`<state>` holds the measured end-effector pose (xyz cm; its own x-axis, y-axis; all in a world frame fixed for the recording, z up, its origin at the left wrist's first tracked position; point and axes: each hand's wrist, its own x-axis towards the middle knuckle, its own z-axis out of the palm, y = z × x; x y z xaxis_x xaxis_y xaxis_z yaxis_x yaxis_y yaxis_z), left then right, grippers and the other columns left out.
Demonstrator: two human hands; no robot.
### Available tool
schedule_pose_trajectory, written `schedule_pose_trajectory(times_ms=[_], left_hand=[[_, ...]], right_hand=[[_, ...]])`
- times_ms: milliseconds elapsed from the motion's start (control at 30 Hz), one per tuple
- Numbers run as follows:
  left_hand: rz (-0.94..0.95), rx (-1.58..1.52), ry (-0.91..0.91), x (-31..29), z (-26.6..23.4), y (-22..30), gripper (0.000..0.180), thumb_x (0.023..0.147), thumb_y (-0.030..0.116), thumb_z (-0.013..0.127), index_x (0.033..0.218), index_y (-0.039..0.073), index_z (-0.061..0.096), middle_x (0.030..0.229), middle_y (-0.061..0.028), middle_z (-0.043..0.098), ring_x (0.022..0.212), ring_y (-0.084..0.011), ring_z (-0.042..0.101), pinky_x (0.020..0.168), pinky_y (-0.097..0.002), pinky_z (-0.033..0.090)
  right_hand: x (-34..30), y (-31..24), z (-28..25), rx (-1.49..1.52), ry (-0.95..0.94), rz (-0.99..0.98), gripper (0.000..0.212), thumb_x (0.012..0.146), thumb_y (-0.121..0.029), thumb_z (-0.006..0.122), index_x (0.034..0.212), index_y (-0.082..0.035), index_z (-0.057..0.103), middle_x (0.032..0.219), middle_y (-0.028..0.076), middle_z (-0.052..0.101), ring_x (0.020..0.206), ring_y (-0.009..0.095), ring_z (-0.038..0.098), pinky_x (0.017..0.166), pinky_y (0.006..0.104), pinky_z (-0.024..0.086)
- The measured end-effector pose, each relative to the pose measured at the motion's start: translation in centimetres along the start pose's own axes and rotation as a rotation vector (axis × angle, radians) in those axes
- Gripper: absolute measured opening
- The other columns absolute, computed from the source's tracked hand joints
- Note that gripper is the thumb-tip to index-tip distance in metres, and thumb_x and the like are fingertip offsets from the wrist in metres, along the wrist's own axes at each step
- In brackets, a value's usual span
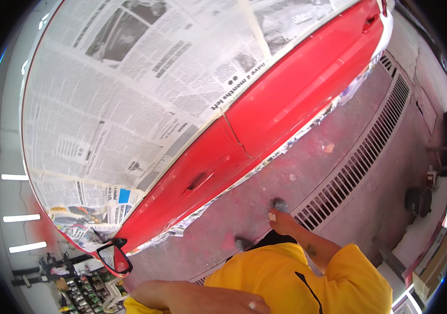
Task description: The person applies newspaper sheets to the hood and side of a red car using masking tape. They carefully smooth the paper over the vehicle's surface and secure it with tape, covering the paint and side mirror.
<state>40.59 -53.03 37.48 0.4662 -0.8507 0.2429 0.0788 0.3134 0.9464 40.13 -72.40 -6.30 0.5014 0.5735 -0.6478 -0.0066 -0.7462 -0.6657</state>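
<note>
A red car door panel [207, 175] runs diagonally in front of me, with the car's windows and roof masked by taped newspaper [129, 89]. My right hand [282, 222] hangs low over the floor, apart from the car. Its fingers are curled, with a small pale spot at the tips; whether that is a nail or a held thing is unclear. Across my yellow shirt [265, 272] at the lower edge lies my left hand [228, 301], a ring on one finger. Its fingertips are cut off by the picture's edge.
A long metal drain grate [354, 162] crosses the red-dusted floor [255, 214]. The side mirror [114, 258] juts out at lower left, near shelves of small containers [85, 290]. At right stand a black bucket [418, 202] and cardboard [435, 264].
</note>
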Motion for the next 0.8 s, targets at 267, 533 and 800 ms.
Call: schedule_pose_trajectory(times_ms=[267,533,800], left_hand=[[-0.041,0.208,-0.207,7.7,1.7,2.9,0.054,0.088,0.030,0.085,0.129,0.002,0.063,0.114,-0.0248,0.065,0.108,-0.0417,0.064,0.090,-0.0521,0.052],[0.109,0.403,-0.067,11.7,4.7,-0.4,0.053,0.091,0.032,0.083,0.131,0.001,0.064,0.117,-0.0230,0.066,0.110,-0.0400,0.064,0.093,-0.0512,0.051],[0.158,0.498,0.017,13.4,6.2,-1.9,0.053,0.095,0.033,0.080,0.134,0.001,0.064,0.120,-0.0213,0.066,0.112,-0.0382,0.064,0.096,-0.0503,0.051]], right_hand=[[3.1,0.4,1.7,0.015,0.022,-0.242,0.053,0.098,-0.024,0.073,0.147,-0.010,0.062,0.123,0.026,0.076,0.099,0.040,0.078,0.090,0.0484,0.062],[4.4,-2.7,-0.3,0.068,-0.211,-0.260,0.052,0.097,-0.021,0.072,0.146,-0.005,0.063,0.111,0.023,0.078,0.083,0.032,0.079,0.078,0.0419,0.062],[6.4,-5.1,2.8,0.102,-0.283,-0.300,0.049,0.100,-0.011,0.072,0.146,-0.001,0.061,0.103,0.018,0.075,0.069,0.022,0.073,0.067,0.0373,0.061]])
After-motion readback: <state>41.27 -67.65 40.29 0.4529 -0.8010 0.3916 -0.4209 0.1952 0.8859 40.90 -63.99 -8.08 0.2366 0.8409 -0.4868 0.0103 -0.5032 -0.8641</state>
